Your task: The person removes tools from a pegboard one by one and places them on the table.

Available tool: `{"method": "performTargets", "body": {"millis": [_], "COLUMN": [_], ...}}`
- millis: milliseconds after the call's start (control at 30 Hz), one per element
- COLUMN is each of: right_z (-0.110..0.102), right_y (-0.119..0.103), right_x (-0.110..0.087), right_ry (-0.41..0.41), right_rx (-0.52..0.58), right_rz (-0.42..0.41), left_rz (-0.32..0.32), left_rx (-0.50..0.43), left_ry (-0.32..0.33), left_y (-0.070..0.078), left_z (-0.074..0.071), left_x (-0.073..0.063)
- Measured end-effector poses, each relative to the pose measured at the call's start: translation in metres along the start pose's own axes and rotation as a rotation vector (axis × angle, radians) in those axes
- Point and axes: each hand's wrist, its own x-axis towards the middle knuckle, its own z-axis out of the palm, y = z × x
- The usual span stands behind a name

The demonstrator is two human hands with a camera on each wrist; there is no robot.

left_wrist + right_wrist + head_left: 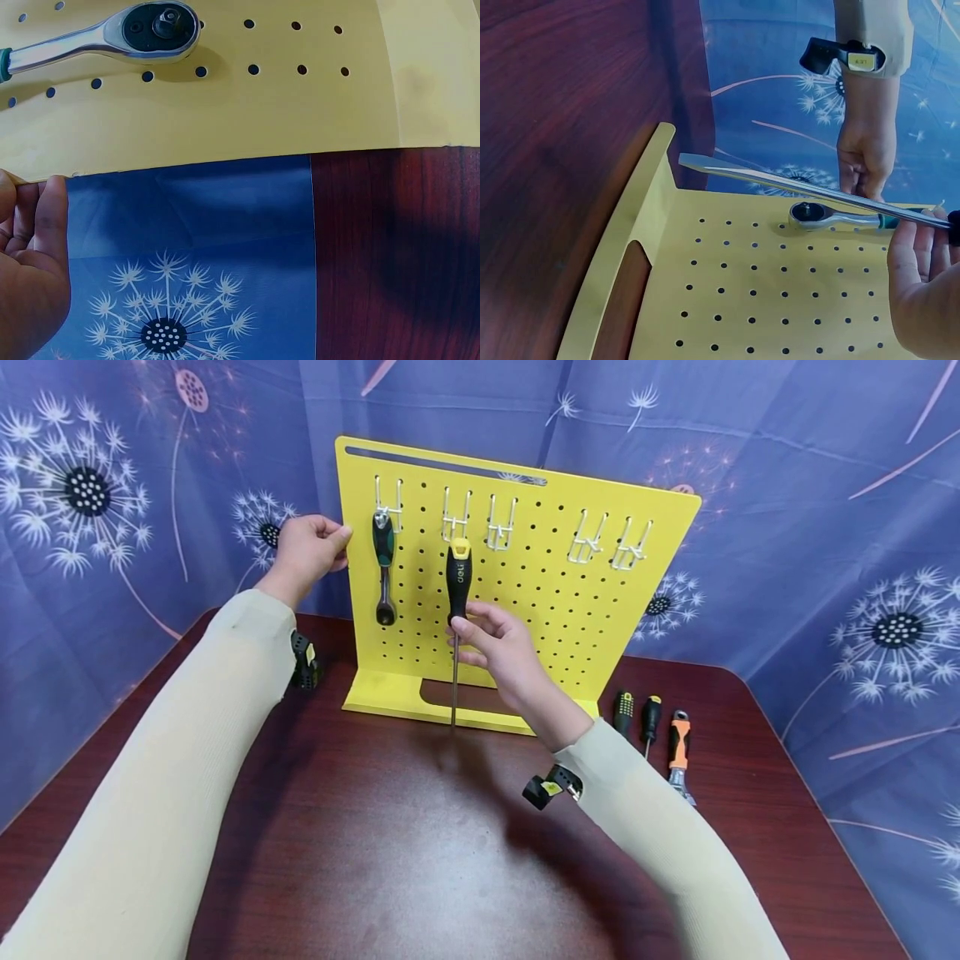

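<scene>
A black and yellow flat-blade screwdriver [459,578] hangs upright, handle up, in front of the yellow pegboard [517,602]. My right hand [510,652] pinches it where the handle meets the shaft; its flat tip shows in the right wrist view. The handle's top is close to the second white hook [456,510]; whether they touch I cannot tell. My left hand [303,556] pinches the pegboard's left edge between thumb and fingers. Beside that hand, a ratchet wrench [384,568] with a green and black handle hangs from the leftmost hook [388,497], its head [161,30] down.
More white hooks [500,522] line the board towards the right. On the dark red table [450,860], right of the board, lie a green and black handled tool [623,712], a smaller screwdriver [651,718] and an orange-handled tool [679,743]. A blue dandelion-print curtain [862,527] surrounds the table.
</scene>
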Motion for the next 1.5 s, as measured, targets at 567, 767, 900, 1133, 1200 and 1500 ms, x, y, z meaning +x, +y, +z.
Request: {"method": "performTargets", "body": {"millis": [567, 767, 900, 1133, 1200, 1500], "right_z": [-0.026, -0.037, -0.046, -0.065, -0.071, -0.102], "right_y": [0.002, 0.005, 0.007, 0.007, 0.007, 0.006], "right_x": [-0.028, -0.034, -0.038, -0.048, -0.051, -0.067], "right_ry": [0.015, 0.059, 0.078, 0.097, 0.108, 0.166], "right_rx": [0.016, 0.039, 0.048, 0.03, 0.028, 0.055], "right_rz": [-0.002, 0.038, 0.052, 0.061, 0.067, 0.113], "left_rz": [-0.004, -0.02, -0.02, -0.029, -0.029, -0.021], "left_rx": [0.016, 0.022, 0.018, 0.02, 0.014, -0.007], "left_ry": [0.005, 0.001, 0.005, 0.003, 0.003, -0.002], "left_y": [0.001, 0.0, 0.0, -0.001, -0.001, 0.001], "left_z": [0.0, -0.001, -0.001, 0.0, 0.0, 0.0], "left_x": [-0.003, -0.001, -0.001, 0.0, 0.0, -0.001]}}
